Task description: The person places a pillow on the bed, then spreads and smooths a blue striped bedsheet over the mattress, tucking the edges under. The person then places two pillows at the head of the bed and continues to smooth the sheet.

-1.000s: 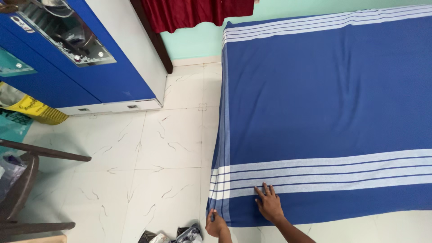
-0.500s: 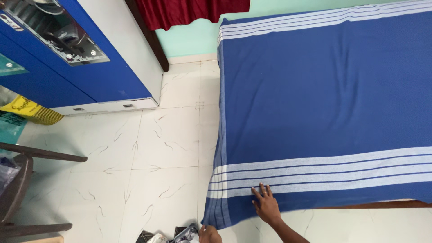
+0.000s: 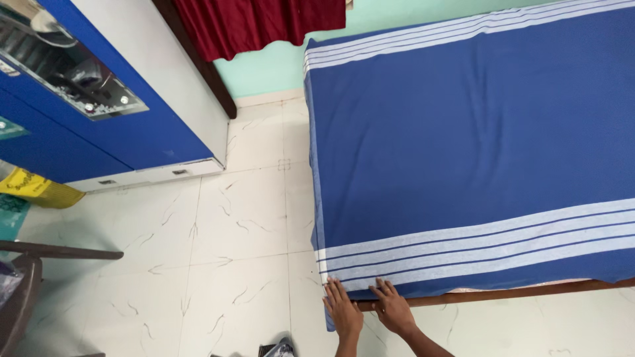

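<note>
A blue bed sheet (image 3: 463, 132) with white stripes at both ends covers a bed. My left hand (image 3: 342, 308) lies flat on the sheet's near left corner, fingers pointing away from me. Beside it, my right hand (image 3: 391, 306) rests flat on the sheet's near edge, where the cloth meets the wooden bed frame (image 3: 503, 293). Neither hand visibly grips the cloth. A short flap of sheet hangs down at the corner by my left hand.
A blue and white cupboard (image 3: 99, 112) with a mirror panel stands at the left. A dark red curtain (image 3: 258, 23) hangs at the top. A dark wooden chair (image 3: 26, 277) and a yellow bag (image 3: 36, 188) are at the far left, on the white tiled floor (image 3: 218, 264).
The sheet's near edge has drawn up, baring the wooden frame. My left hand let go of the hanging corner and moved up flat beside my right hand. The view shifted right.
</note>
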